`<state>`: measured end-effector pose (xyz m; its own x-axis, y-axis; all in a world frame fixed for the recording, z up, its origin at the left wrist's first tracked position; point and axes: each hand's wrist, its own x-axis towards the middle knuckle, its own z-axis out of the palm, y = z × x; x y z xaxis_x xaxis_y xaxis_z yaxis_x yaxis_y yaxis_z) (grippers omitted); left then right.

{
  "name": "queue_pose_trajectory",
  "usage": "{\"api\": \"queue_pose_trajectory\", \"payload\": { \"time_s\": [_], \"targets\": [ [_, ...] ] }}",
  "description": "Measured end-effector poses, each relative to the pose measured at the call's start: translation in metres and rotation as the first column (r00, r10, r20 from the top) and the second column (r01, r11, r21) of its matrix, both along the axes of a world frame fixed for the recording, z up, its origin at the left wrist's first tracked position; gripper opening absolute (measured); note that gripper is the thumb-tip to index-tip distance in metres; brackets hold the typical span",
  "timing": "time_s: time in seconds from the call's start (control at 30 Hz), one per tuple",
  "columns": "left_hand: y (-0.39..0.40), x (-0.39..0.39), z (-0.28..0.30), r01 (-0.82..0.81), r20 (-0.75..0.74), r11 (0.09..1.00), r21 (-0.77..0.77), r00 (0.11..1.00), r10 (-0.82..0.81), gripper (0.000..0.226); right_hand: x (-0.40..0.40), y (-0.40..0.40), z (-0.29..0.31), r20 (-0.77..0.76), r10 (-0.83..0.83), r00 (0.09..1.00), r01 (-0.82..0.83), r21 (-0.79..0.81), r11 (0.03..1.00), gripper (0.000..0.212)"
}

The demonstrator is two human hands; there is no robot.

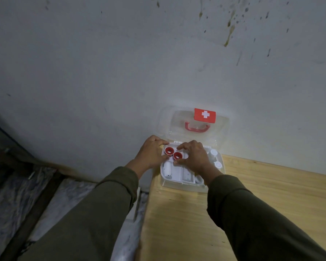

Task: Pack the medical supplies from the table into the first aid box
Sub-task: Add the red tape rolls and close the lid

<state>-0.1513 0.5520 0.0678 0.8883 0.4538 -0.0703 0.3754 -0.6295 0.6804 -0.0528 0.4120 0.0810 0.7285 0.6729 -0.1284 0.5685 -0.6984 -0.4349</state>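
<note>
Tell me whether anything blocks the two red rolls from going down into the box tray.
Nothing visible does. The lid stands open against the wall. Both red rolls already sit at the tray's far left corner, the left hand and right hand bracketing them. What lies beneath them is hidden.

A single head-worn wide-angle camera looks forward and steeply down along both outstretched sleeves, facing a stained wall (pixel 120 63), with the wooden table (pixel 271 185) close below and the open first aid box (pixel 184 187) near mid-frame.
</note>
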Motion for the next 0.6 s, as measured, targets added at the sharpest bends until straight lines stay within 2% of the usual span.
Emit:
{"api": "queue_pose_trajectory", "payload": {
  "time_s": [0.07,0.17,0.27,0.37,0.47,0.6],
  "targets": [
    [0.001,0.0,0.003,-0.018,0.064,1.0,-0.003,0.998,0.018,0.04,0.0,-0.002,0.0,-0.025,-0.023,0.999,0.025,0.05,0.998,0.049],
    [0.001,0.002,0.012,-0.097,0.189,0.994,0.044,0.978,0.087,0.031,0.0,-0.01,0.009,-0.042,-0.133,0.99,0.14,0.252,0.958,0.044],
    [0.0,0.008,0.025,-0.179,0.348,0.972,0.151,0.93,0.117,0.041,-0.002,-0.023,0.025,0.065,-0.204,0.977,0.154,0.449,0.88,0.051],
    [-0.002,0.018,0.04,-0.209,0.436,0.948,0.242,0.896,0.086,0.05,0.0,-0.034,0.037,0.137,-0.191,0.972,0.103,0.484,0.869,0.065],
    [-0.006,0.029,0.056,-0.189,0.443,0.931,0.312,0.896,0.033,0.055,0.004,-0.041,0.044,0.143,-0.207,0.968,0.107,0.51,0.853,0.074],
    [-0.012,0.048,0.071,-0.086,0.301,0.923,0.376,0.953,-0.033,0.059,0.009,-0.041,0.06,0.047,-0.162,0.986,0.112,0.533,0.839,0.084]
  ]
}}
